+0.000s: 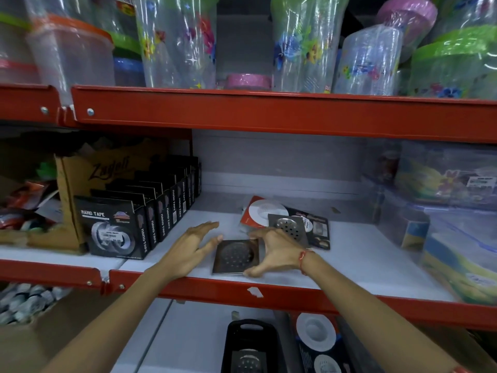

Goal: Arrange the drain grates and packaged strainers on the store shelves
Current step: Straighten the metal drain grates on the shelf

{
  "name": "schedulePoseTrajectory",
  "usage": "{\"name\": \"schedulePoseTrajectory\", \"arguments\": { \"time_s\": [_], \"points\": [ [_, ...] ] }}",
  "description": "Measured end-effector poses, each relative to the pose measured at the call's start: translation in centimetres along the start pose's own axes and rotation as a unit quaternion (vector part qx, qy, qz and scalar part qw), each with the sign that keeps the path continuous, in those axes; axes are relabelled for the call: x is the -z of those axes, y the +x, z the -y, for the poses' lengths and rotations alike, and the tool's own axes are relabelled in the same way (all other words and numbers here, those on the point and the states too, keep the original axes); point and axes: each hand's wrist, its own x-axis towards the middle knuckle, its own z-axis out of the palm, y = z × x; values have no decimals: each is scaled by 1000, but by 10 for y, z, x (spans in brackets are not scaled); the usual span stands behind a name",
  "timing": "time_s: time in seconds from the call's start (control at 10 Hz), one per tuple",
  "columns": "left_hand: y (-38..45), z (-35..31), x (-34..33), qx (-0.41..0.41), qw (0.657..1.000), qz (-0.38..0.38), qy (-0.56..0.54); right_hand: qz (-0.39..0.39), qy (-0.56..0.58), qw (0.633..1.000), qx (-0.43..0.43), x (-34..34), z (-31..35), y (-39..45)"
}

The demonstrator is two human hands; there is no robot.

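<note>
A square steel drain grate (235, 256) lies flat near the front edge of the white middle shelf (349, 265). My right hand (271, 250) grips its right side, fingers on the far corner and thumb at the near corner. My left hand (192, 244) hovers open just left of the grate, fingers spread. Behind lies a second steel grate (289, 227) resting on packaged strainers (265, 211), with another dark strainer package (318, 230) to its right. On the lower shelf sit more packaged strainers (317, 332) and a grate in a black tray (248, 354).
Black nano tape boxes (139, 224) stand in a row left of my hands, beside a brown carton (80, 184). Clear plastic containers (443, 211) fill the right of the shelf. Red shelf rails (269, 111) run above and below. Plastic jars (177, 41) stand on the upper shelf.
</note>
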Motion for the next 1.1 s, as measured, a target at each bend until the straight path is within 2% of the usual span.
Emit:
{"name": "schedulePoseTrajectory", "arguments": {
  "time_s": [0.1, 0.2, 0.3, 0.4, 0.6, 0.7, 0.8, 0.9, 1.1],
  "points": [
    [-2, 6, 2, 17, 998, 53, -14, -58, -87, 991, 79, -4, 7, 5],
    [-1, 9, 2, 39, 993, 101, -48, -151, 0, 988, 10, -1, -5, -15],
    [3, 13, 4, 59, 987, 138, -51, -190, 28, 978, 86, 13, -22, 2],
    [7, 18, 6, 62, 982, 172, -43, -138, 139, 968, 158, 45, -22, 0],
    [15, 18, 3, 63, 975, 193, -89, -91, 135, 980, 113, 47, -62, 15],
    [16, 19, 1, 59, 976, 186, -99, -108, 145, 977, 110, 45, -61, 11],
    [15, 20, 0, 56, 977, 176, -108, -165, 199, 960, 108, 46, -64, 3],
    [14, 21, -2, 58, 977, 170, -111, -167, 258, 943, 124, 39, -49, 6],
    [14, 21, -3, 64, 977, 167, -119, -89, 196, 956, 198, 23, -5, 11]
  ]
}}
